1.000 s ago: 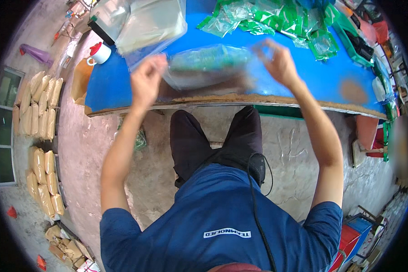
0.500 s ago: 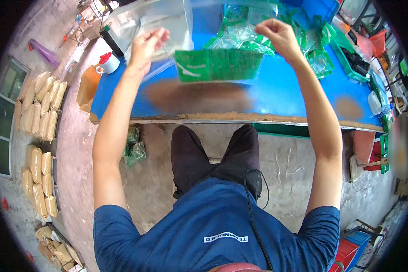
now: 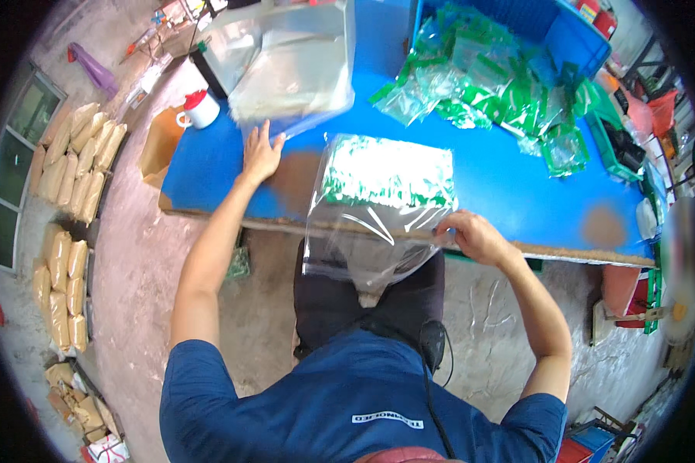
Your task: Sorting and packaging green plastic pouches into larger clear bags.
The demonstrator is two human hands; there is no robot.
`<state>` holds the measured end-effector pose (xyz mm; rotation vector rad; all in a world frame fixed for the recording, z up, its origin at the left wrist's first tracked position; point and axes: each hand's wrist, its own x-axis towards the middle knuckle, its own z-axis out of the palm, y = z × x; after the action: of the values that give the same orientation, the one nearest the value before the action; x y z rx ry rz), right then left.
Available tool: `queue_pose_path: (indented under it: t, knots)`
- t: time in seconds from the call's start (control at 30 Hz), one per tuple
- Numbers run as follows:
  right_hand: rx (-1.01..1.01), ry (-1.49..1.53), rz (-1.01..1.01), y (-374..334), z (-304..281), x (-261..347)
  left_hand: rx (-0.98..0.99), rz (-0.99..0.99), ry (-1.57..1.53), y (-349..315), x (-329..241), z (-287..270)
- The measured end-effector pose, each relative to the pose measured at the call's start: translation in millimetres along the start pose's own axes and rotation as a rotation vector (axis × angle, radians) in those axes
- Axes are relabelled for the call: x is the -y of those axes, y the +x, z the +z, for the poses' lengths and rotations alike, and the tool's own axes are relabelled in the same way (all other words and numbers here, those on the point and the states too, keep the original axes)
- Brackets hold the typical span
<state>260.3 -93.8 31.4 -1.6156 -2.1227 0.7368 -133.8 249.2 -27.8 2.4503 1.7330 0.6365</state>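
A large clear plastic bag lies at the front edge of the blue table, its lower part hanging over the edge. At its far end sits a flat rectangular stack of green-printed clear packets, bright with glare. My right hand pinches the bag's near right side between thumb and fingers. To the left, my left hand has its fingers apart and reaches to the near edge of a pile of clear plastic sheets or bags. Nothing shows gripped in it.
Loose green-edged clear packets are heaped at the far right, beside a blue crate. A red-lidded white mug stands at the table's left. A green tray is at the right edge. Filled brown sacks are piled beyond the left side.
Both hands have come nearer to me, the right one much farther. The green stack now shows beneath a clear bag spread toward me. My right hand has taken hold of the bag's side.
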Motion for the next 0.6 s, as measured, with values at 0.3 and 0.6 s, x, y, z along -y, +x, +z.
queue_pose_path:
  t: [0.3, 0.6]
  knots:
    - [-0.29, -0.038, 0.122, -15, -58, -28, -0.001, -0.106, 0.213, 106, 9, 44]
    - [-0.737, -0.712, 0.076, 177, -202, -191, -0.163, 0.149, 0.288, 198, 40, -6]
